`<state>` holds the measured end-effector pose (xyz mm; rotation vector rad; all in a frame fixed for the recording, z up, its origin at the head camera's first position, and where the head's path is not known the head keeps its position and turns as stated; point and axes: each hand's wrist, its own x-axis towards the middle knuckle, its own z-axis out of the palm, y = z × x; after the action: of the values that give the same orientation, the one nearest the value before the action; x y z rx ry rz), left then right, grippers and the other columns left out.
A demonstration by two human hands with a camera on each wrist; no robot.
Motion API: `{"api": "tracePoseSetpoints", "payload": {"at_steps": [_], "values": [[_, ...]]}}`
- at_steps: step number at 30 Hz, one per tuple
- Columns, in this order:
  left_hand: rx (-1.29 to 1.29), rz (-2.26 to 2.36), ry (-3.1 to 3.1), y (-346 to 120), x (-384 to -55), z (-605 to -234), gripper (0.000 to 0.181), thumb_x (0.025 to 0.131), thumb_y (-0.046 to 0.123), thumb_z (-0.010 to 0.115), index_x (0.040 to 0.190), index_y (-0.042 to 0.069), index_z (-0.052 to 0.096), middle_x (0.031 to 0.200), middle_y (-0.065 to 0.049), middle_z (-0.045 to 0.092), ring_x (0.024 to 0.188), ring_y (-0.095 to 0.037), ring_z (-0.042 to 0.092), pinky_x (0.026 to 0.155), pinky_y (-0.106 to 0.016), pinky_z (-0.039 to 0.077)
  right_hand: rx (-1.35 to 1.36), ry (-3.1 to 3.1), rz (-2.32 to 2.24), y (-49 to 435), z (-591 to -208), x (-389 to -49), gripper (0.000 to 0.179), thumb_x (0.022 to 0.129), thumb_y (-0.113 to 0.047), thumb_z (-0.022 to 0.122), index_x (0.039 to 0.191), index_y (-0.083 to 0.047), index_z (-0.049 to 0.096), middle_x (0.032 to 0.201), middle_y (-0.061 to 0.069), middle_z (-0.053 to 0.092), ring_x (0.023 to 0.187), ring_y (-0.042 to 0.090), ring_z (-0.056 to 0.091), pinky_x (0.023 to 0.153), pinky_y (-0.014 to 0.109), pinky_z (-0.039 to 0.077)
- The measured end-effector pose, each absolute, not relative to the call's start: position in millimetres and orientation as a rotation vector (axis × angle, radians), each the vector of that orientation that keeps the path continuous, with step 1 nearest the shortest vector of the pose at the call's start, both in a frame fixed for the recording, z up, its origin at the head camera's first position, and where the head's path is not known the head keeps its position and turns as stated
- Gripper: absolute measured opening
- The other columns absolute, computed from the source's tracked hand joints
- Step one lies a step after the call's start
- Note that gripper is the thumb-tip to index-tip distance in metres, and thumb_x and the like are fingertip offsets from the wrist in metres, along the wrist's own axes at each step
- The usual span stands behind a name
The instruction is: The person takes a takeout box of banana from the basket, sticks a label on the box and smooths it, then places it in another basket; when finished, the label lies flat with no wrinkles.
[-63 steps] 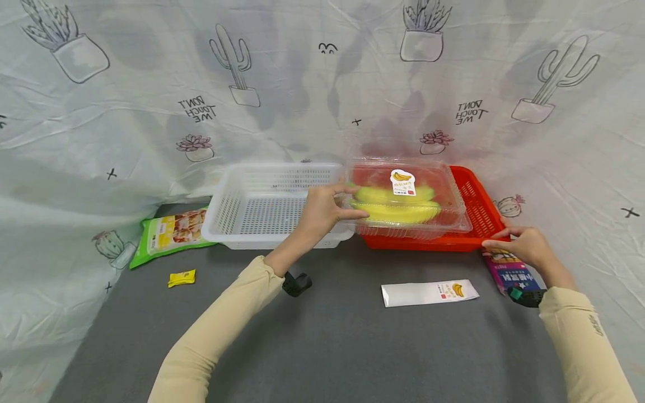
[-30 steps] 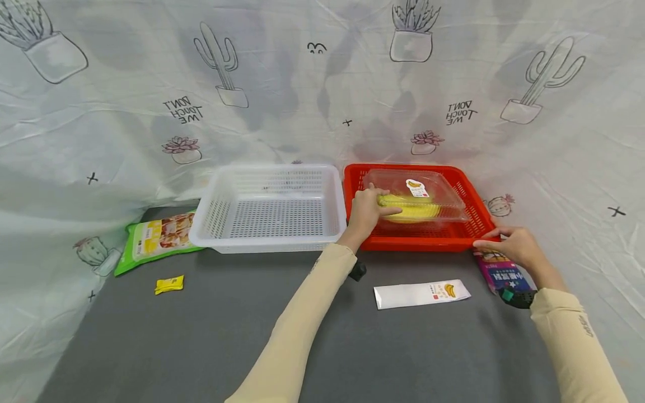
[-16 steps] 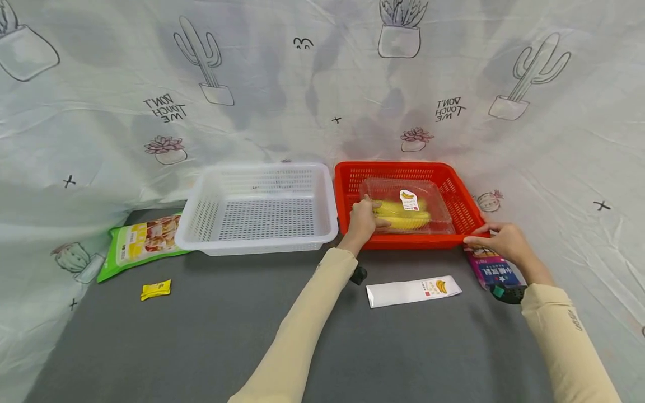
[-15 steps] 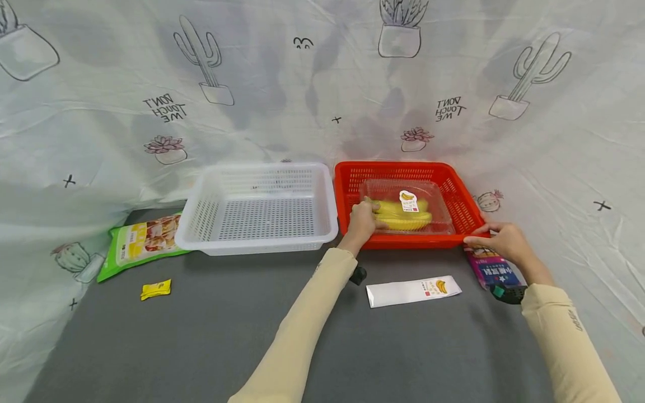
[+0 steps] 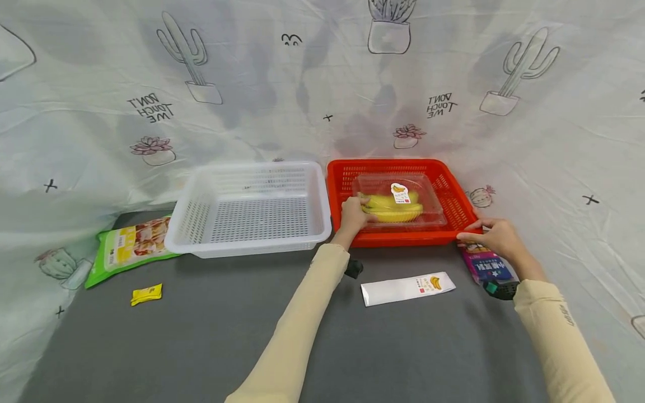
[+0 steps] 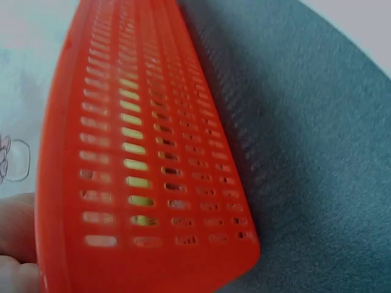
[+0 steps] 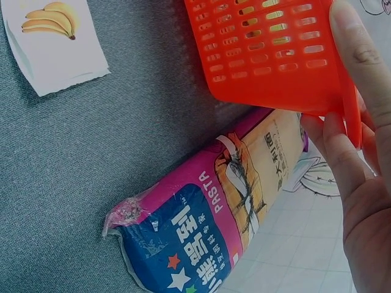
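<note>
A clear plastic box (image 5: 428, 210) with yellow bananas (image 5: 398, 212) and a banana sticker on its lid lies inside the red basket (image 5: 403, 240). My left hand (image 5: 354, 215) reaches over the basket's front left side and grips the box's left end between thumb and fingers. In the left wrist view, the basket's slotted wall (image 6: 140, 146) hides the box, and only part of that hand (image 6: 17, 244) shows behind the rim. At the basket's front right corner, my right hand (image 5: 496, 238) pinches the rim, thumb above it in the right wrist view.
Left of the red basket stands a white basket (image 5: 247, 246). A green food bag (image 5: 133, 243) and a small yellow packet (image 5: 147, 294) lie farther left. In front is a white paper strip (image 5: 408, 289) with a banana print. A pasta bag (image 7: 208, 207) lies under the right hand.
My left hand has carried the banana box rightward and down from over the two baskets' edges into the red basket. The right hand keeps its hold on the rim. The camera view has shifted slightly.
</note>
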<state>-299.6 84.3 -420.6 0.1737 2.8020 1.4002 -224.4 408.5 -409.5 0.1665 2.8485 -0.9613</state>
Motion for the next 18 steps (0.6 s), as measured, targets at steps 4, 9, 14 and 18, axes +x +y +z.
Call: {"api": "tracePoseSetpoints", "payload": {"at_steps": [4,9,14,18], "values": [[0.135,1.443,2.803,78,-302,-423,0.055,0.074,0.012,0.083,0.125,0.008,0.062,0.137,-0.011,0.052,0.111,-0.036,0.056,0.082,-0.036,0.053,0.151,2.85,-0.967,403,-409,-226,0.064,0.079,-0.054,0.072,0.108,0.003,0.067,0.117,0.028,0.053,0.103,0.038,0.042,0.07,0.038,0.052],[0.098,1.483,2.829,74,-304,-425,0.054,0.072,0.011,0.083,0.122,0.008,0.064,0.132,-0.011,0.056,0.114,-0.037,0.055,0.088,-0.037,0.052,0.101,2.877,-0.945,398,-406,-228,0.063,0.079,-0.053,0.073,0.106,0.003,0.068,0.111,0.028,0.055,0.098,0.035,0.044,0.065,0.033,0.05],[0.078,1.504,2.799,76,-305,-425,0.056,0.073,0.009,0.083,0.125,0.006,0.062,0.141,-0.013,0.046,0.117,-0.036,0.054,0.088,-0.037,0.051,0.105,2.865,-0.96,397,-405,-230,0.064,0.079,-0.053,0.072,0.108,0.004,0.067,0.114,0.029,0.055,0.099,0.036,0.043,0.066,0.032,0.051],[0.186,1.386,2.798,75,-305,-422,0.061,0.077,0.012,0.08,0.133,0.007,0.056,0.151,-0.018,0.031,0.11,-0.033,0.06,0.085,-0.033,0.053,0.108,2.85,-0.969,398,-406,-229,0.065,0.08,-0.053,0.072,0.11,0.004,0.066,0.113,0.027,0.054,0.101,0.035,0.043,0.067,0.034,0.05]]}}
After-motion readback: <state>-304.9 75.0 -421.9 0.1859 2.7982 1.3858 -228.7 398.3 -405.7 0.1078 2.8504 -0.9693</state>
